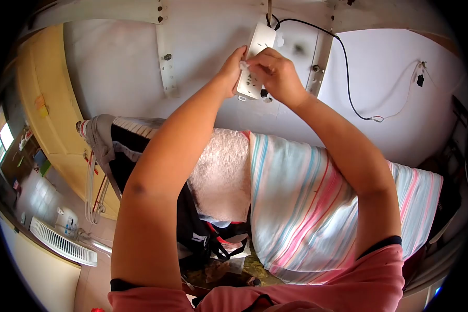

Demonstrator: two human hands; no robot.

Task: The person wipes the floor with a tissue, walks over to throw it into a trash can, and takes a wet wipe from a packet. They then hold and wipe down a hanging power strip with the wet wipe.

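A white power strip (263,37) hangs tilted in front of the wall, its socket slots facing me. My left hand (232,72) is closed around its left edge, with the thumb pointing up along the side. Over the strip's middle, my right hand (277,74) is closed in a pinch. A small, crumpled whitish wad, like tissue (244,65), shows at its fingertips, against the strip's face. Part of the sockets is hidden behind the right fingers. A black cable (343,49) leaves the strip's top and curves down to the right.
Below my arms, a striped cloth (296,208) and a fluffy pale towel (221,177) hang over a rail beside dark clothing. A yellow wooden cabinet (47,99) and a white fan (62,242) stand at left. A small black object (420,80) hangs on the right wall.
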